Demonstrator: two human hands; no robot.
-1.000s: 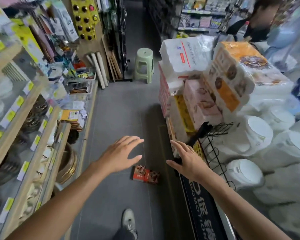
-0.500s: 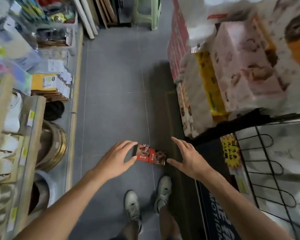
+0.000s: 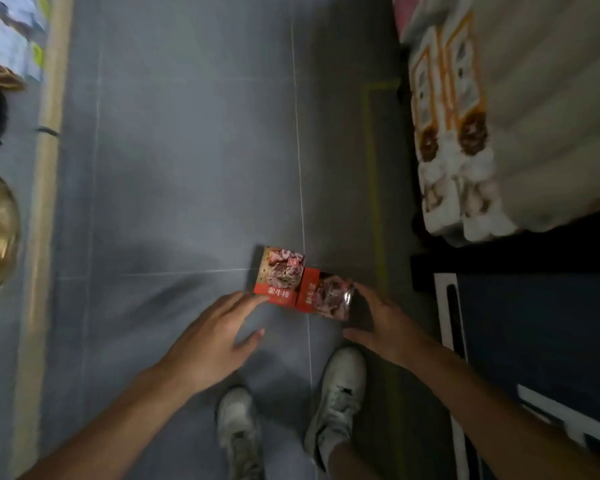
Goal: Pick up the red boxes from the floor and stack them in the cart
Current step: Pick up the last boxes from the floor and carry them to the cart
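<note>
Red boxes (image 3: pixel 300 285), two of them side by side and touching, lie flat on the grey floor (image 3: pixel 187 168) just below the centre of the frame, a little ahead of my white shoes (image 3: pixel 336 393). I am at the pick-up step; nothing is lifted yet.

My left hand (image 3: pixel 212 336) reaches in from the lower left with its fingers (image 3: pixel 246 301) straight and spread, the tips touching or nearly touching the lower left corner of the nearer box. My right hand (image 3: pixel 381 323) sits against the right end of the other box, fingers wide and cupped toward it, thumb low; whether they have closed on the box I cannot tell through the blur, so I read it as contact, not a grip.

At the right edge stands the dark frame of what I take for the cart (image 3: pixel 499 282), with wrapped paper packs (image 3: pixel 458 150) piled above it in the upper right.

Next, as I judge it, both hands need to press inward on the outer ends so the pair lifts as one, then swing right to the cart. Uneven pressure could let the boxes hinge apart at their seam.
</note>
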